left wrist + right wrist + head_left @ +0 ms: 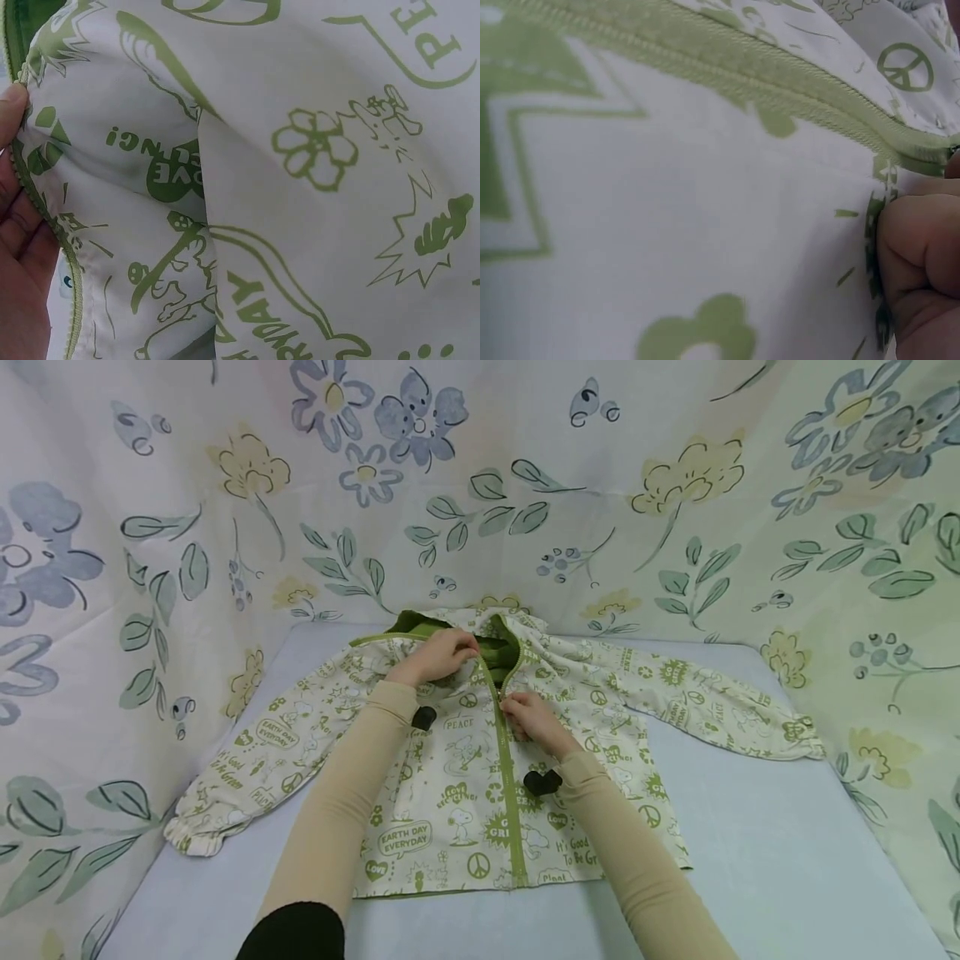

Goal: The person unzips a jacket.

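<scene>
A white hooded jacket [461, 756] with green prints lies front up, its sleeves spread to both sides. Its green zipper [508, 810] is joined from the hem up to the chest; above that, the two edges part and show a green lining [497, 653]. Near the collar my left hand [442, 656] pinches the left zipper edge; finger and thumb are on the zipper teeth [30, 196] in the left wrist view. Lower down, my right hand [536, 722] grips at the zipper slider, where the edges meet. Its curled fingers [922, 247] mostly hide the slider.
The jacket lies on a pale table [787, 843]. Flower-printed cloth [585, 510] hangs behind and at both sides. One sleeve [277, 747] reaches toward the front left, the other [712, 702] to the right. Small black objects [542, 782] sit by both wrists.
</scene>
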`<state>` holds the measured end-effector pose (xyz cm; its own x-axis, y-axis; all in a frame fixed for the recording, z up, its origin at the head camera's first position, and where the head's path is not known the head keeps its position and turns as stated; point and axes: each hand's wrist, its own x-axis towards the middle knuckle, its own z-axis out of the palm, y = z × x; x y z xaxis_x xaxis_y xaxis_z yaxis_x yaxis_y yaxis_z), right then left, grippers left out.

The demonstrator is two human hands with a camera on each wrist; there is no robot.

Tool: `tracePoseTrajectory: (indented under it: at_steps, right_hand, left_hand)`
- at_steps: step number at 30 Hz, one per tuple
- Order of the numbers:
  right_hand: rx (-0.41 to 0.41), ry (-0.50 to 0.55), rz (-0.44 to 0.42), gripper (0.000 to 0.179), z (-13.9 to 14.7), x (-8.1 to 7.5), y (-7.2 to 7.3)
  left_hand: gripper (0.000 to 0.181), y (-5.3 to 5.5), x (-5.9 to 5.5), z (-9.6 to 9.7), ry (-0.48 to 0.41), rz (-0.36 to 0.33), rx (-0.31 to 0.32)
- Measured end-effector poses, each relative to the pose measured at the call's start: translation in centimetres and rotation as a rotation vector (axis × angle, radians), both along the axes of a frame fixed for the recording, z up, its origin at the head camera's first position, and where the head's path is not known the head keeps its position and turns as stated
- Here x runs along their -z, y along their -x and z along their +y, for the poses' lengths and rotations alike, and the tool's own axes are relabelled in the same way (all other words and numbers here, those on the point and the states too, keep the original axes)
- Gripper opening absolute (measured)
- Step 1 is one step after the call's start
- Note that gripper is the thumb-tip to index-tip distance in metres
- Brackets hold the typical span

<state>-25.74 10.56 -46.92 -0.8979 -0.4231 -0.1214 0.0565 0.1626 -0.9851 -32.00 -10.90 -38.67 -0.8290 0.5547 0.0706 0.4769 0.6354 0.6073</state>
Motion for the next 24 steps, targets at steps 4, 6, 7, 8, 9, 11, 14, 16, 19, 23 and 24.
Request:
tracePoseTrajectory:
  at_steps: [4, 6, 7, 8, 9, 11, 14, 16, 19, 23, 24]
  right_hand:
    - [-0.002, -0.004, 0.001, 0.032, 0.14, 0.20, -0.09]
    - [-0.003, -0.011, 0.006, 0.032, 0.19, 0.25, -0.16]
    - [-0.003, -0.015, 0.006, 0.032, 0.20, 0.24, -0.19]
    - [-0.001, -0.014, 0.003, 0.032, 0.20, 0.24, -0.22]
    - [0.002, -0.019, 0.005, 0.032, 0.22, 0.27, -0.22]
    - [-0.002, -0.015, -0.001, 0.033, 0.29, 0.31, -0.22]
    - [-0.014, -0.004, -0.018, 0.033, 0.41, 0.06, -0.34]
    - [-0.022, -0.006, -0.021, 0.032, 0.49, 0.20, -0.39]
    - [-0.018, -0.022, -0.026, 0.031, 0.66, 0.50, -0.54]
    - [-0.015, -0.034, -0.042, 0.031, 0.82, 0.98, -0.50]
    - [-0.018, -0.034, -0.042, 0.031, 0.82, 0.98, -0.51]
  left_hand:
    - [0.017, 0.06, 0.00, -0.09, -0.001, 0.007, 0.001]
    - [0.017, 0.07, -0.01, -0.13, -0.003, 0.009, -0.001]
    - [0.017, 0.09, -0.01, -0.15, -0.004, 0.009, -0.002]
    - [0.017, 0.11, 0.01, -0.17, -0.006, 0.009, -0.003]
    - [0.017, 0.13, 0.02, -0.18, -0.005, 0.010, -0.004]
    - [0.017, 0.11, 0.02, -0.18, -0.007, 0.009, -0.003]
    - [0.019, 0.09, -0.03, -0.21, -0.005, 0.016, -0.004]
    - [0.020, 0.01, -0.16, -0.26, 0.001, 0.027, -0.007]
    - [0.020, -0.11, -0.37, -0.39, 0.014, 0.043, -0.013]
    - [0.020, -0.09, -0.48, -0.61, 0.033, 0.066, -0.012]
    - [0.020, -0.08, -0.54, -0.66, 0.037, 0.068, -0.012]
